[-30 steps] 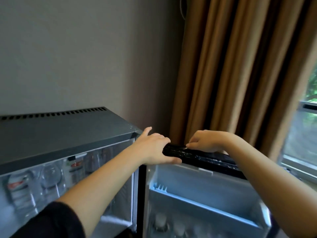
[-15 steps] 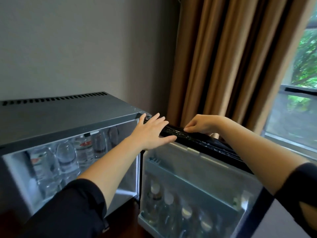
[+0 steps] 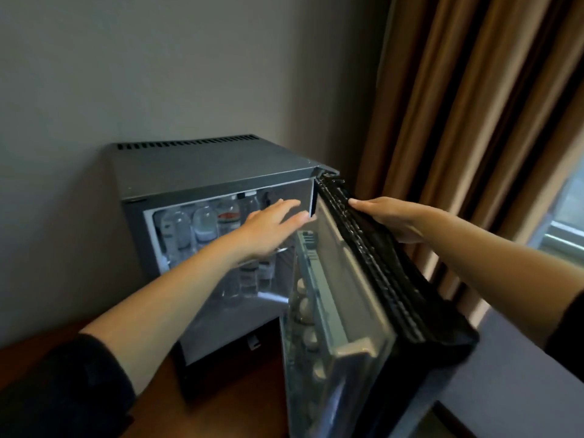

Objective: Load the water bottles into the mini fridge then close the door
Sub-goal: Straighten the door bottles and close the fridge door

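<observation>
The grey mini fridge [image 3: 205, 165] stands against the wall with its door [image 3: 347, 295] swung open to the right. Several clear water bottles [image 3: 205, 222] stand on the upper shelf inside, and more are dimly visible lower down. White caps of further bottles [image 3: 305, 306] show in the door's shelf. My left hand [image 3: 271, 229] hovers with straight fingers in front of the opening, near the hinge side, and holds nothing. My right hand [image 3: 388, 216] grips the black top edge of the door, thumb on top; its fingers are hidden behind the door.
Brown curtains [image 3: 458, 121] hang just right of the fridge, with a window [image 3: 568, 216] beyond them. The fridge sits on a wooden surface [image 3: 158, 406]. A grey ledge [image 3: 505, 374] lies under the open door at the right.
My left hand has come off the door's top edge and moved left in front of the opening. My right hand stays on the door. The view has pulled back.
</observation>
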